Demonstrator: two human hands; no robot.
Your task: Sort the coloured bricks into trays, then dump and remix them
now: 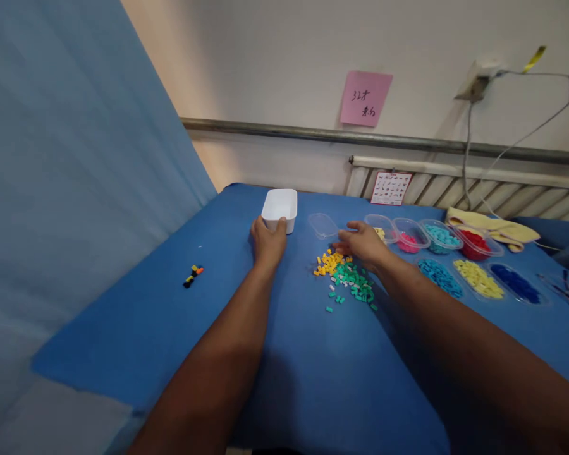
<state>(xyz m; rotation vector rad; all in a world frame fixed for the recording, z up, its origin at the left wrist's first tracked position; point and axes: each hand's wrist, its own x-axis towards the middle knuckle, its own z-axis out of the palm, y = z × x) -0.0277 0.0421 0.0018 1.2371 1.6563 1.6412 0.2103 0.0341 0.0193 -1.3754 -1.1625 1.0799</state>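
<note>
My left hand (269,240) is closed on the near side of a white plastic box (279,204), with the thumb over its rim. The box stands on the blue-covered table, and no pieces show inside it. Over the far right edge of a loose pile hovers my right hand (360,243), its fingers apart and nothing visible in them. The pile mixes small yellow-orange pieces (330,262) and green pieces (355,281), with a few white ones among them. A clear lid (322,225) lies flat between the two hands, left of the right fingertips.
Clear tubs of small pieces stand at right: pink (408,242), turquoise (440,237), red (475,243), blue (439,277), pale yellow (478,278) and dark blue (515,282). A yellow cloth (493,227) lies behind them. Dark tools (566,292) rest far right; a small black-and-yellow assembly (193,275) lies left.
</note>
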